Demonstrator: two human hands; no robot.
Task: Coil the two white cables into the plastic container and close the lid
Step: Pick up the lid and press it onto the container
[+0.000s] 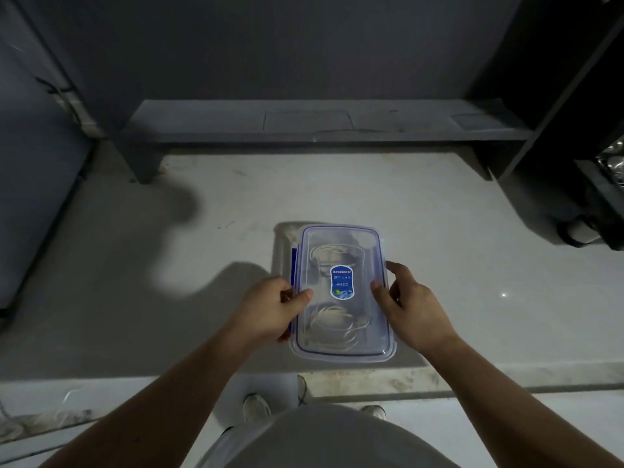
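The left hand (270, 309) clamps the left long side of the container (341, 295), thumb on top of the lid (337, 238) and fingers curled down over the edge. The right hand (412, 309) mirrors it on the right long side, thumb pressing the lid, fingers wrapped at the rim. This two-sided grip looks meant to press the lid down evenly and work the side latches; a blue latch (294, 261) on the left sits just ahead of the left fingers and appears not yet folded down, though that is hard to tell.

Under the clear lid lie two white coils: one cable (329, 253) in the far half, the other cable (332, 320) in the near half, each kept to its own end so they do not tangle. One blue label (341, 281) sits mid-lid between the thumbs.

The container rests on the pale bench (472, 265), near its front edge, close to the person. Counted: two hands, two cables, one container, one lid.
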